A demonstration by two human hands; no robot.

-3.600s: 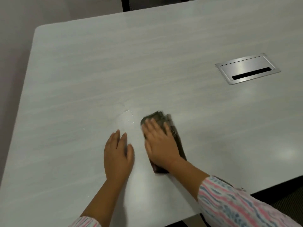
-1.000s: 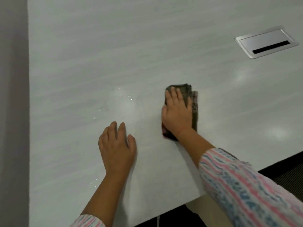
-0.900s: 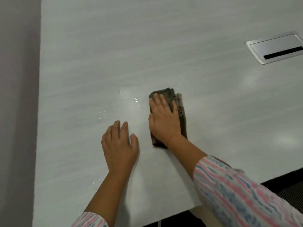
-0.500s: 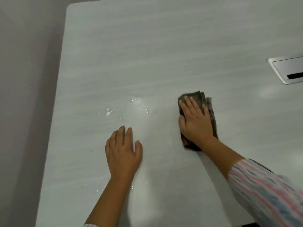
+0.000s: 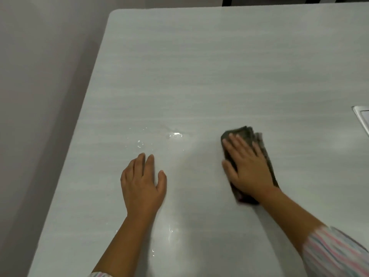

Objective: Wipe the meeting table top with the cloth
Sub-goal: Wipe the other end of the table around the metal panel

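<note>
The right hand (image 5: 247, 166) lies flat with fingers straight and slightly spread, pressing on a dark grey-brown folded cloth (image 5: 244, 132). The cloth shows past the fingertips and along the little-finger side. The left hand (image 5: 141, 182) rests palm down with straight fingers, holding nothing, well to the left of the cloth on the pale grey, wood-grained meeting table top (image 5: 199, 76).

Just beyond the left fingertips is a scatter of clear water droplets (image 5: 175, 134), and a few smaller beads (image 5: 170, 232) sit beside the left forearm. Far to the right of the right hand, a silver metal cable hatch (image 5: 362, 118) is cut off by the frame edge.

The cloth looks soft, light and limp, so it should glide on this smooth top. It may bunch or unfold if pushed from one edge. A flat palm over the middle of the fold, with fingers pinning the leading edge, seems the surest hold.
</note>
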